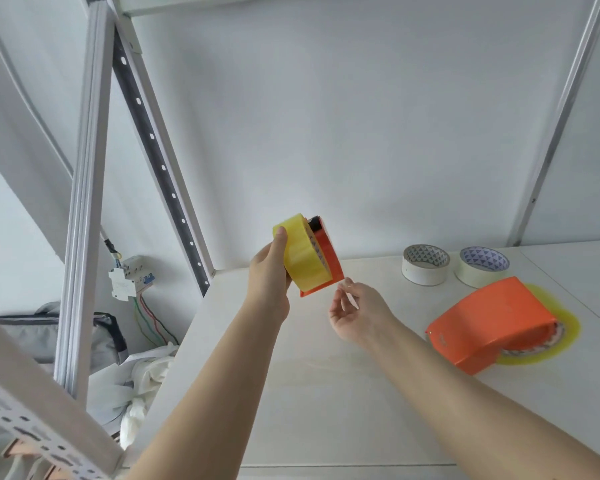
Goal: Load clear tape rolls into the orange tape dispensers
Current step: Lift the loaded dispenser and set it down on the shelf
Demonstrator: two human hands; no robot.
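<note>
Currently left hand (269,271) grips yellowish clear tape roll (302,252) against orange dispenser (326,258), raised above table (326,393); right hand (352,315), loosely curled, empty, just beside dispenser.

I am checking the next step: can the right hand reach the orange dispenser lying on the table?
Probably yes. The right hand is empty, and bare table lies between it and the orange dispenser; nothing blocks the way.

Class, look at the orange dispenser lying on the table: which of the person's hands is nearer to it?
Right. The right hand hovers just left of the orange dispenser on the table, not touching it. The left hand is farther left, holding up a tape roll against another dispenser.
</note>
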